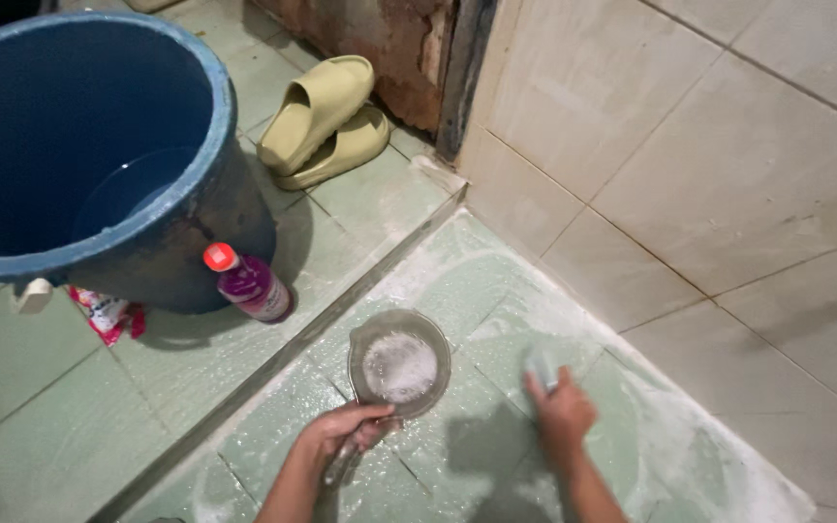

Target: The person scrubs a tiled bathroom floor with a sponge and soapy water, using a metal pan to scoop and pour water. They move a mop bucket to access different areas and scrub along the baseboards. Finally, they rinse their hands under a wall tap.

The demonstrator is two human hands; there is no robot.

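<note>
Two hands at work on a soapy tiled floor

Both hands were down near the green floor tiles (273, 387), which were smeared with white foam across the lower, recessed section beside the wall. The left hand (346, 431) was closed round the handle of a clear plastic scoop (399, 363), whose bowl held frothy, soapy water and sat level just above or on the tiles; which of the two could not be told. The right hand (562, 415) was curled over a small pale sponge or pad (542, 366), pressing it to the wet tile a little to the right of the scoop, near the beige wall tiles (728, 174).

Well apart, up on the higher floor, stood a large blue bucket (196, 184) with some water in it, a purple bottle with a red cap (249, 283) leaning against its foot, a crumpled sachet (104, 312) and a pair of pale slippers (326, 121).

Several risks seemed likely from here. Foam on glazed tile would be slick, so a knee or foot could slide. The scoop, held only by its handle, might tip and spill if the wrist relaxed. The pad looked small, and could slip out from under wet fingers
</note>
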